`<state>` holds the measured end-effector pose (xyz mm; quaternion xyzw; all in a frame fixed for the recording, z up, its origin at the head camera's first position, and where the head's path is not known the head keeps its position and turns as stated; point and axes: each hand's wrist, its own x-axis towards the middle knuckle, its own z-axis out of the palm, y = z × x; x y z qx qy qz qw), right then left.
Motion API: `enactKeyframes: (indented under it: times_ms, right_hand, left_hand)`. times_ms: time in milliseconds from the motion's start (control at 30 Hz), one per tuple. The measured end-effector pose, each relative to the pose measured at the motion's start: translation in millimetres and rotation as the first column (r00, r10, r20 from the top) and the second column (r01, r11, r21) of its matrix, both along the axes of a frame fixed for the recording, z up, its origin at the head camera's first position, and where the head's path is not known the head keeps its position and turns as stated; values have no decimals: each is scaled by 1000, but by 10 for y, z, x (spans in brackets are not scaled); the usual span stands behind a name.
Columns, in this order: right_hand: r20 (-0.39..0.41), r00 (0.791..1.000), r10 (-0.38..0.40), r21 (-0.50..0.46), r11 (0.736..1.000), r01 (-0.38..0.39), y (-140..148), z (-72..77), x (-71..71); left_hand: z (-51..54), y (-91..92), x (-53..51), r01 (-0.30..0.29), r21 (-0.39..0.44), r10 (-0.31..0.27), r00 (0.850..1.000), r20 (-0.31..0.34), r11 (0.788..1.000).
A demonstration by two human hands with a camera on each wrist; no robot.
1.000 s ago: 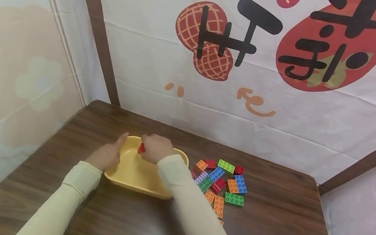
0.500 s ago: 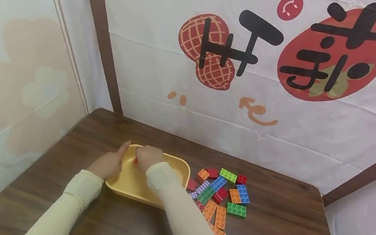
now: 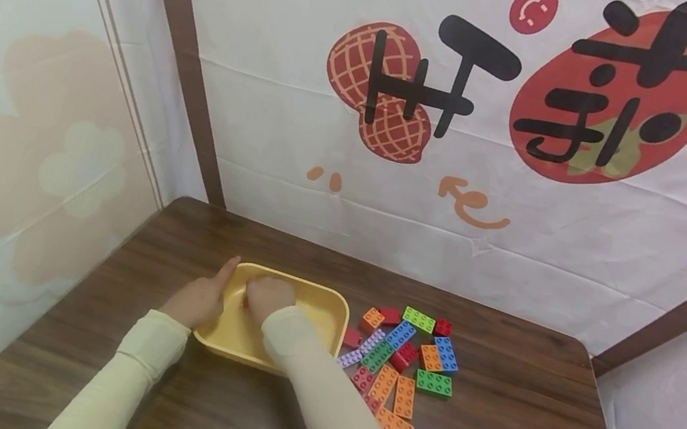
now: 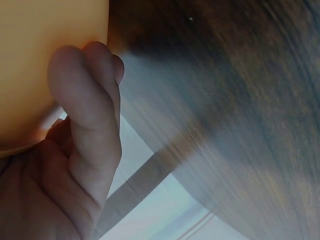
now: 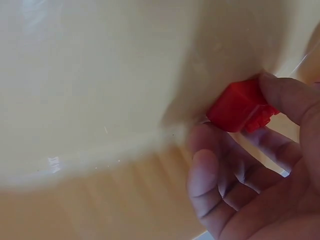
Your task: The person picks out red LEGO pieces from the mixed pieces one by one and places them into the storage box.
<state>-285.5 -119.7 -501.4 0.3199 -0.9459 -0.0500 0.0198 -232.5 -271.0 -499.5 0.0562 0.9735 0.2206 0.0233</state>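
Note:
A yellow tray (image 3: 249, 360) stands at the left part of the table. My left hand (image 3: 199, 300) grips its left edge, and in the left wrist view the fingers of that hand (image 4: 90, 105) curl against the tray's outer wall (image 4: 40, 60). Inside the tray, near its far left corner, is my right hand (image 3: 270, 299). The right wrist view shows a red brick (image 5: 237, 106) pinched between thumb and fingers of the right hand (image 5: 250, 175), close to the tray's inner surface (image 5: 100, 90). From the head view that brick is mostly hidden by the hand.
Right of the tray lies a loose group of bricks, among them a lime brick (image 3: 418, 320), a blue brick (image 3: 446, 354), a green brick (image 3: 434, 383) and an orange brick (image 3: 394, 427). The brown table (image 3: 506, 427) meets a printed cloth wall (image 3: 276, 126) behind.
My right hand, holding the red brick, has lowered from the tray's far rim into its far left corner. The left hand keeps its hold on the tray. The head view has shifted slightly.

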Motion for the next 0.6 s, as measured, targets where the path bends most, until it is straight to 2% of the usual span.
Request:
enactKeyframes:
  times_ms: [267,600]
  right_hand:
    - [5,1000,-3,46,999,3,48,83,51]
    - [-35,999,-9,12,1000,9,44,127,57]
  left_hand:
    - [-24,9,-28,18,-8,-19,1000,-10,1000]
    - [-11,-9,-15,23,-9,-23,999,-28,1000]
